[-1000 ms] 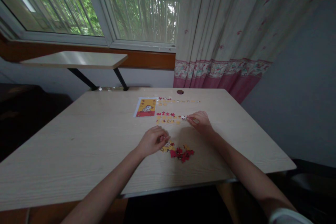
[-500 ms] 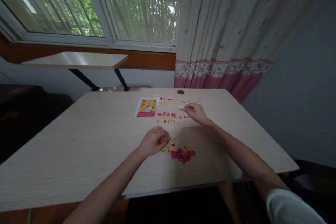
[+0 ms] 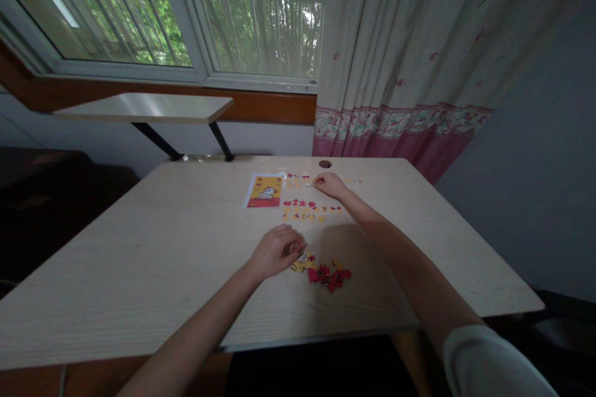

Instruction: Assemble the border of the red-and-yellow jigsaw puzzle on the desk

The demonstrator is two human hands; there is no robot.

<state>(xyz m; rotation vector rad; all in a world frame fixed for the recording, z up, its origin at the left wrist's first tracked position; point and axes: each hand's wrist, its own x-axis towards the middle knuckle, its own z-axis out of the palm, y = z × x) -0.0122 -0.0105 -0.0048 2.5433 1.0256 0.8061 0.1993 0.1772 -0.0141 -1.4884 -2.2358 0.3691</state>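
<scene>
Farther out now, right hand (image 3: 330, 185) pinches a puzzle piece (image 3: 308, 185); left hand (image 3: 277, 251) rests curled, grip unclear.

My pale wooden desk (image 3: 162, 248) stands below a barred window (image 3: 261, 12), green daylight outside; a flowered, pink-hemmed curtain (image 3: 395, 43) hangs against the grey wall (image 3: 535, 167).

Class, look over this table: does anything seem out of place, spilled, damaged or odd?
Nothing stands out. Loose puzzle pieces lie in tidy rows beside the picture card, and a red cluster sits by the left hand.
</scene>
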